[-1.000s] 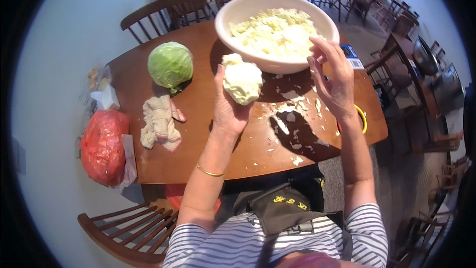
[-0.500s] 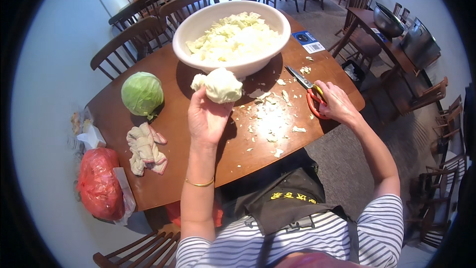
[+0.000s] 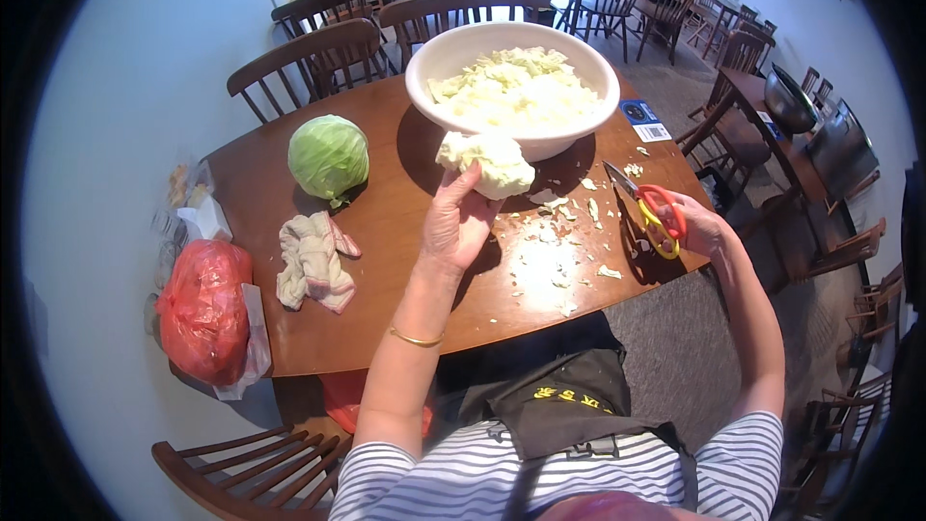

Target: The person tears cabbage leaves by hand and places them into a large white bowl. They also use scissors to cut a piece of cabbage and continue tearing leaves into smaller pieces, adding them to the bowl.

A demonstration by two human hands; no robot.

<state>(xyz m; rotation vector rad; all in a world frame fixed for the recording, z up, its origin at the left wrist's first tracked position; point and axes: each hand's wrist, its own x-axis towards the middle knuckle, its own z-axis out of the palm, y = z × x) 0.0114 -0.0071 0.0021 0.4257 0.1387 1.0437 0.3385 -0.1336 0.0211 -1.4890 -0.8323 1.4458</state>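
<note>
Currently, the left hand is gripping a pale cabbage piece, raised before the white bowl; the right hand, apart, is holding red-and-yellow scissors. Possible fault: piece slipping, if grip is loosening.

Cabbage pieces lie in the bowl at the far side of the table. Left of the bowl sits a cabbage head, with a cloth before that and a bag further left. Scraps lie before the bowl, mostly left of the scissors.
</note>
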